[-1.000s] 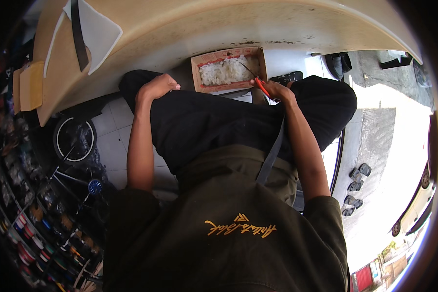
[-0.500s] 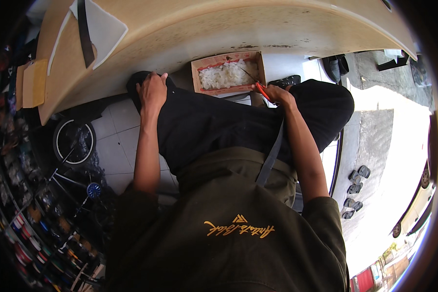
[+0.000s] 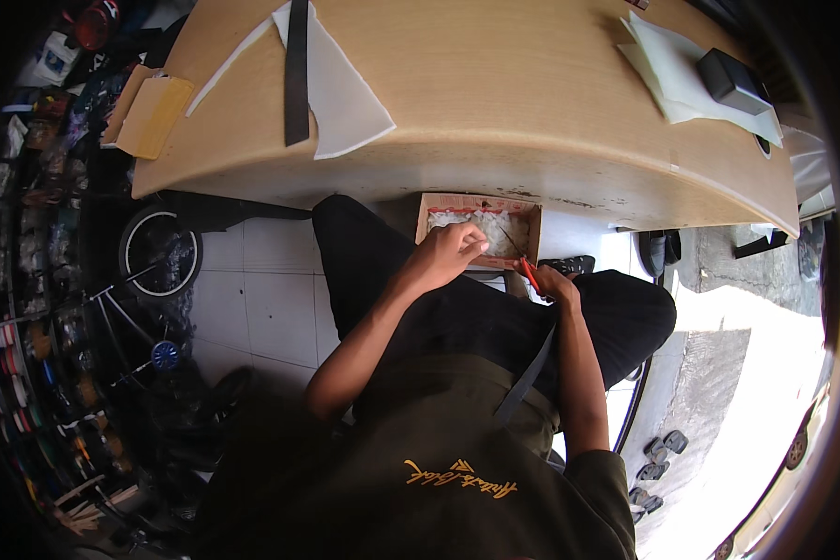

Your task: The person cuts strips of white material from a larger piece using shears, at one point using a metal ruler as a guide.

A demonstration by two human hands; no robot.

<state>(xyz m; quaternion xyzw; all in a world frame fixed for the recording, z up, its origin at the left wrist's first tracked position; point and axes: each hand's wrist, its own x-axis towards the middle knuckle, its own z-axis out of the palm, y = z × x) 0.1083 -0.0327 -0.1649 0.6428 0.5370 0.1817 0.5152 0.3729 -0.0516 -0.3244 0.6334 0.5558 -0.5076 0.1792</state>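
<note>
My right hand (image 3: 558,283) grips scissors (image 3: 529,273) with orange-red handles. Their dark blades point into an open cardboard box (image 3: 534,233) on the floor below the table edge. White, fluffy cut pieces (image 3: 506,227) fill much of the box. Over its near left part hovers my left hand (image 3: 445,254), fingers curled in and thumb drawn against them; what they hold, if anything, is too small to make out. It hides part of the box from view.
A wooden table (image 3: 495,84) spans the far side, with white sheets (image 3: 345,112), a dark strip (image 3: 296,75) and a black block (image 3: 733,79) on it. Left are a bicycle wheel (image 3: 126,257) and crowded shelves (image 3: 42,308). Sandals (image 3: 658,457) lie at right.
My left hand has left my knee and come right, over the box, its fingers now curled. The scissors stay in my right hand at the box. The view has shifted, showing more tabletop.
</note>
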